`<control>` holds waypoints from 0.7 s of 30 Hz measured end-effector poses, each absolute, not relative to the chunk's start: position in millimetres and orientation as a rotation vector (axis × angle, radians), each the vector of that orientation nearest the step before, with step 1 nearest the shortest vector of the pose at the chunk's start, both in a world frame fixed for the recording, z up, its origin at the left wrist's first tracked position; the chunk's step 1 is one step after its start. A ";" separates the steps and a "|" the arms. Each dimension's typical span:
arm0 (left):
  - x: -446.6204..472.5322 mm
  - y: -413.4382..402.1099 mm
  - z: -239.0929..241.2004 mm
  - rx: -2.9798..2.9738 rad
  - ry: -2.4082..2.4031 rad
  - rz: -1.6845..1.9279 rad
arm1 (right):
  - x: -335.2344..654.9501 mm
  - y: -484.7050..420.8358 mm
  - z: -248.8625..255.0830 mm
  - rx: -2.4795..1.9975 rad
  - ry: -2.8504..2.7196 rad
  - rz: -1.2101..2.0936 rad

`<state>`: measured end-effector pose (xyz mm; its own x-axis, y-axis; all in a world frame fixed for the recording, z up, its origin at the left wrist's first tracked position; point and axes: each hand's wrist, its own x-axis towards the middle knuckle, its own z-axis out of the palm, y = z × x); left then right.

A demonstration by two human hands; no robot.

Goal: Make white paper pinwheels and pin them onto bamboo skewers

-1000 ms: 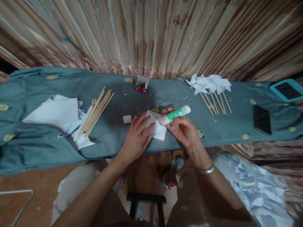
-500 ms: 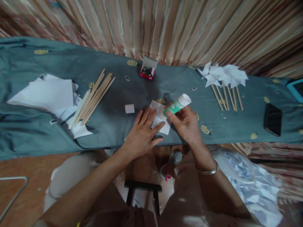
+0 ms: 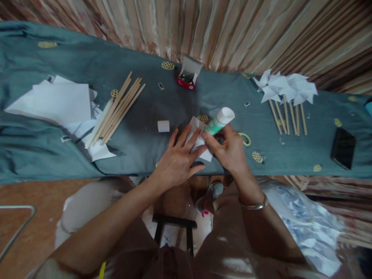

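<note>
The piece of white paper point(image 3: 207, 154) is pinned to the green cloth point(image 3: 139, 155) by the left hand point(image 3: 178, 161), laid flat with fingers spread, seemingly so that sliding is prevented, while the glue stick point(image 3: 216, 124) is gripped by the right hand point(image 3: 231, 150) and tilted over the paper; whether its lower end touches cannot be told. A small white cylinder point(image 3: 163, 126), probably the cap, is set near the left hand, and the wooden sticks point(image 3: 122, 110) and paper pinwheels point(image 3: 286, 87) are placed to either side, apparently out of the hands' way.
</note>
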<state>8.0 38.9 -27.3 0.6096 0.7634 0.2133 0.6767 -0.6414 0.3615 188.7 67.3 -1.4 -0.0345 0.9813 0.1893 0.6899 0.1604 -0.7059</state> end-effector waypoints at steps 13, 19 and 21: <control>9.2 39.6 -30.1 2.587 1.200 0.523 | 182.0 67.0 3.7 -1.607 -1.921 0.487; 9.8 39.3 -29.3 2.567 1.197 0.546 | 182.7 67.7 2.9 -1.618 -1.986 0.425; 9.6 39.3 -29.5 2.567 1.190 0.550 | 183.2 67.8 2.6 -1.619 -1.991 0.421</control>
